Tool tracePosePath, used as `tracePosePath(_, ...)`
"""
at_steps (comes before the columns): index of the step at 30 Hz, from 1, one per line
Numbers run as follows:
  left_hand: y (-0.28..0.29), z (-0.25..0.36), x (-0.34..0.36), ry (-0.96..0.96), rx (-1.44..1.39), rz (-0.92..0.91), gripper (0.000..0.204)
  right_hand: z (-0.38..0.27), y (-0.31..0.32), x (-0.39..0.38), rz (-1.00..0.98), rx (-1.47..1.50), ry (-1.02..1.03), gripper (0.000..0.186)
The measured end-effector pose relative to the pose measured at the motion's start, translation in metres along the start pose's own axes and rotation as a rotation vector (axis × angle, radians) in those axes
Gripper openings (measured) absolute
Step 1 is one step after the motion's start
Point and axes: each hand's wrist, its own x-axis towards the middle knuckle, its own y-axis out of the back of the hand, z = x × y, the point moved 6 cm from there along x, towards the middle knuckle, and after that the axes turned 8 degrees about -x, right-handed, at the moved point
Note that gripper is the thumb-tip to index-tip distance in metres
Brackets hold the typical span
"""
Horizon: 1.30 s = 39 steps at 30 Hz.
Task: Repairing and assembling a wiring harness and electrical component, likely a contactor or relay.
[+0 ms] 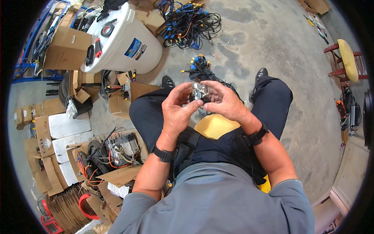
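Between my knees, both hands hold a small silvery part with a dark underside (200,92); its shiny surface may be metal or clear plastic, and its kind cannot be made out. My left hand (177,104) curls around its left side, thumb at the near edge. From the right, my right hand (228,102) closes on it, with the thumb tip close to the left thumb. The fingers hide much of the part's sides. Beyond the hands, a bundle of black cables with yellow and blue connectors (200,68) lies on the floor.
A yellow seat (216,125) shows between my thighs. A white lidded barrel (144,50) stands at far left, beside a heap of black cables (191,25). An open box with a motor (124,148) sits at near left. A wooden stool (346,60) stands at far right.
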Motion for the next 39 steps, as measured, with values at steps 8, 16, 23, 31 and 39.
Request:
tracePosePath(8, 0.004, -0.001, 0.000, -0.018, 0.039, 0.060, 0.055, 0.007, 0.002, -0.001, -0.033, -0.275, -0.064, 0.056)
tracePosePath(16, -0.006, 0.007, 0.003, -0.054, 0.133, -0.120, 0.058, 0.002, 0.003, 0.001, -0.024, -0.204, -0.033, 0.056)
tracePosePath(23, -0.005, 0.006, 0.003, -0.131, 0.265, -0.150, 0.048, -0.001, 0.002, 0.003, -0.038, -0.225, 0.036, 0.058)
tracePosePath(31, 0.002, -0.001, 0.000, -0.035, 0.162, -0.050, 0.049, -0.003, 0.008, 0.003, 0.074, -0.262, 0.021, 0.055)
tracePosePath(39, 0.006, -0.010, -0.001, -0.006, 0.123, -0.063, 0.046, -0.006, 0.011, 0.003, 0.114, -0.192, 0.002, 0.050)
